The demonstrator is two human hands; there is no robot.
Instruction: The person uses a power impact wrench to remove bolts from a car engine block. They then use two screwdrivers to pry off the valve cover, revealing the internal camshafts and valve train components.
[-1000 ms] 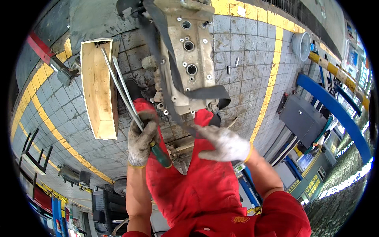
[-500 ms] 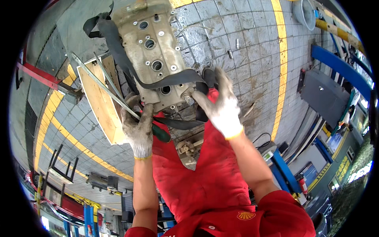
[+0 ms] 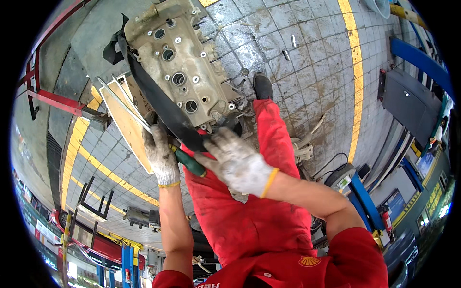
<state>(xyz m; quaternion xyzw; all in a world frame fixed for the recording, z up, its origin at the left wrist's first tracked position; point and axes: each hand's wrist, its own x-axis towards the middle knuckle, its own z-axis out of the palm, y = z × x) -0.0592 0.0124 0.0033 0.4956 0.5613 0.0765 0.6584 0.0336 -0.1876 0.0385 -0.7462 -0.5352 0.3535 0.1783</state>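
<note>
My left hand (image 3: 161,156), in a soiled white knit glove, is closed around a long tool with a green handle (image 3: 190,162) and a slim metal shaft (image 3: 126,103). A second thin metal length runs beside that shaft; I cannot tell whether it is held too. My right hand (image 3: 235,161), gloved alike, has its thumb and fingers at the near end of a wide black strap (image 3: 161,98), seemingly pinching it. The strap runs along the left side of a dirty metal engine valve cover (image 3: 185,55) with several round holes, standing between my legs.
A shallow wooden box (image 3: 127,122) lies left of the engine. Two small metal cylinders (image 3: 286,55) are on the tiled floor to the right. A red metal frame (image 3: 57,98) stands at left; a grey cabinet (image 3: 410,96) and blue lift arm (image 3: 418,57) are at right.
My right hand has moved down and left to the strap's near end. The strap, which lay across the cover, now runs along its left side. The left hand keeps the green-handled tool.
</note>
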